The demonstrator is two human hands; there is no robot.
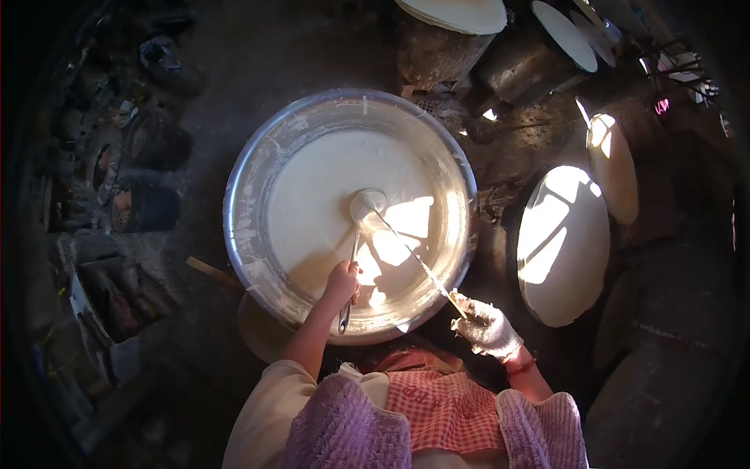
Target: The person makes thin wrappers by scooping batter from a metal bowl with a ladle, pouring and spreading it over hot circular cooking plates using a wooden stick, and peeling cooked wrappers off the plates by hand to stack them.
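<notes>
A wide metal basin (258, 146) with a pale, batter-like liquid (328, 176) in it stands before me. My left hand (343, 284), bare, grips the handle of a metal ladle (354, 252). The round ladle bowl (368, 205) is over the middle of the liquid and coated with it. Beyond the basin's near right rim, my right hand (486, 328) wears a worn, frayed white glove. It holds a thin stick (422, 264), whose far end reaches the ladle bowl; whether they touch I cannot tell.
Right of the basin is a large, pale round sheet (562, 246) on a dark round support. A similar disc (614, 170) leans behind it. At the top, pale sheets (463, 12) cover a drum-like container (439, 55). A dark bucket (149, 205) and an open box (117, 316) are at left.
</notes>
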